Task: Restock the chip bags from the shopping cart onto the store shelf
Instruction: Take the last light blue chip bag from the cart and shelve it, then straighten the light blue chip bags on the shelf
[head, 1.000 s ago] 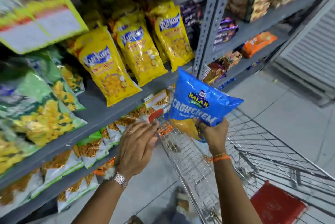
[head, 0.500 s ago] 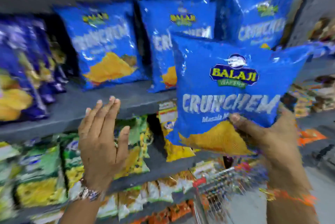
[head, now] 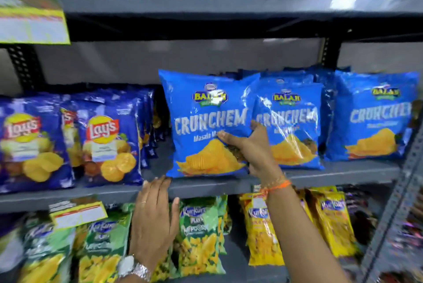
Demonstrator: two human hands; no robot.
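Note:
My right hand (head: pixel 250 147) grips a blue Crunchem chip bag (head: pixel 206 122) by its lower right corner. The bag stands upright with its bottom edge on the grey middle shelf (head: pixel 206 185). It sits left of two rows of the same blue Crunchem bags (head: pixel 290 122), and its right side overlaps the nearer row. My left hand (head: pixel 153 218) is flat and holds nothing. Its fingertips touch the shelf's front edge just below the bag's lower left corner. The shopping cart is out of view.
Dark blue Lay's bags (head: pixel 107 140) fill the shelf to the left, with a narrow gap between them and the held bag. Green (head: pixel 196 237) and yellow Kurkure bags (head: pixel 329 221) stand on the shelf below. Yellow bags sit on the shelf above. A grey upright post (head: pixel 393 214) stands at right.
My right hand has carried the bag from above the cart up to the middle shelf and set its base down. My left hand rose to the shelf edge. The view swung up from the cart.

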